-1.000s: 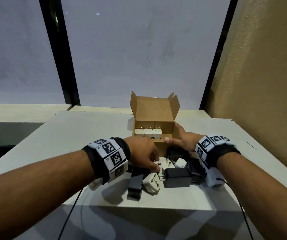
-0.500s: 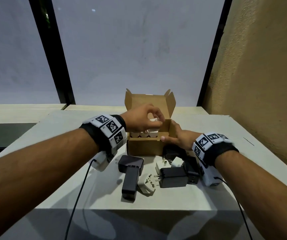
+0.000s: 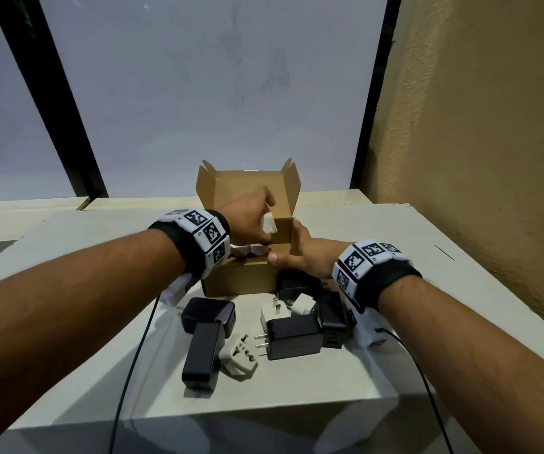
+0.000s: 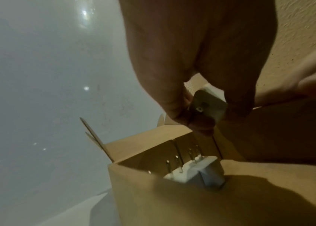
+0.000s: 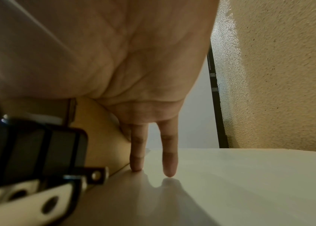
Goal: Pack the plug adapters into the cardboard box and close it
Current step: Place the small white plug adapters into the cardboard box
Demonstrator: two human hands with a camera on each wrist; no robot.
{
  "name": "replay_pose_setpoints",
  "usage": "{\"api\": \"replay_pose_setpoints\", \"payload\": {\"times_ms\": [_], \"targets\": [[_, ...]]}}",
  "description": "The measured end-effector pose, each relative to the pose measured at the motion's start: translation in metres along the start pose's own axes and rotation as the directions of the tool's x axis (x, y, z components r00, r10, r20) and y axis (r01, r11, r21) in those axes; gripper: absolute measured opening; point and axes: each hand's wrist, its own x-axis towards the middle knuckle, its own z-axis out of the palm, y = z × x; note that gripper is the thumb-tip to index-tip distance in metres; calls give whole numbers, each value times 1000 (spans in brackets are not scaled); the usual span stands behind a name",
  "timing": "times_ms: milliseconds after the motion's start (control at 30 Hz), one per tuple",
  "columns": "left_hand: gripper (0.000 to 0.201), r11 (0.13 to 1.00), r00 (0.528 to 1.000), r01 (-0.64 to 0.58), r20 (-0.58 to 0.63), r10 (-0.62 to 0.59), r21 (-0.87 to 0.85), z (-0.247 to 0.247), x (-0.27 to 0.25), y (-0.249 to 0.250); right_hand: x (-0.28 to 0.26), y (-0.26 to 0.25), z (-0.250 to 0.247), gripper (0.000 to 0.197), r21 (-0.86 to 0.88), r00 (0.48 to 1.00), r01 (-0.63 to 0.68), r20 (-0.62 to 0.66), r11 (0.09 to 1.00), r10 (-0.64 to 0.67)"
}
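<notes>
An open cardboard box (image 3: 241, 280) (image 4: 172, 198) stands mid-table with its lid upright. White plug adapters (image 3: 251, 250) (image 4: 193, 172) stand inside it, prongs up. My left hand (image 3: 251, 217) (image 4: 192, 116) hovers over the box's right half and pinches a small white adapter (image 3: 269, 222) (image 4: 208, 105). My right hand (image 3: 297, 253) steadies the box's right side, thumb on the front rim and fingers (image 5: 137, 152) straight down beside the wall to the tabletop. Loose adapters lie in front of the box: black ones (image 3: 202, 342) (image 3: 295, 335) and white ones (image 3: 239, 357) (image 3: 272, 314).
The white table (image 3: 395, 322) ends in an edge close to me. A textured beige wall (image 3: 493, 158) rises on the right, a pale window with black frames behind. Cables (image 3: 133, 371) run from both wrist cameras. A black adapter (image 5: 37, 152) lies by my right wrist.
My left hand lifted from the loose pile with a white adapter, rose over the box and moved toward its right half. The right hand stayed on the box.
</notes>
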Motion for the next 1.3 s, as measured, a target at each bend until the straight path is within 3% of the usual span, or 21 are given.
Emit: {"api": "replay_pose_setpoints", "payload": {"times_ms": [67, 167, 400, 667, 800, 900, 1067, 1300], "targets": [[51, 999, 1000, 11, 1, -11, 30, 1, 6, 3, 1, 0, 0, 122, -3, 1000, -4, -26, 1000, 4], [41, 993, 999, -1, 36, -3, 119, 2, 9, 6, 2, 3, 1, 112, 1, 999, 8, -41, 1000, -8], [48, 966, 998, -47, 48, 36, 254, 3, 9, 11, 3, 4, 0, 105, 26, 999, -28, 18, 999, 28], [33, 934, 997, -72, 45, 60, 350, -13, 21, 42, -7, 4, -4, 102, 71, 998, 62, -33, 996, -59], [31, 907, 980, -18, 187, -67, 420, 2, 32, 44, -6, 2, -3, 101, 58, 996, 74, -43, 996, -72], [34, 856, 951, -45, 284, -121, 515, 14, 37, 43, -6, 2, -2, 97, 40, 995, 78, -63, 996, -76], [34, 811, 968, -126, 248, -24, 571, 17, 36, 45, -6, 3, -4, 96, -1, 995, 83, -59, 997, -82], [33, 730, 962, -202, 272, 23, 653, 19, 36, 38, -6, 3, -2, 100, 86, 995, 92, -53, 992, -87]]}}
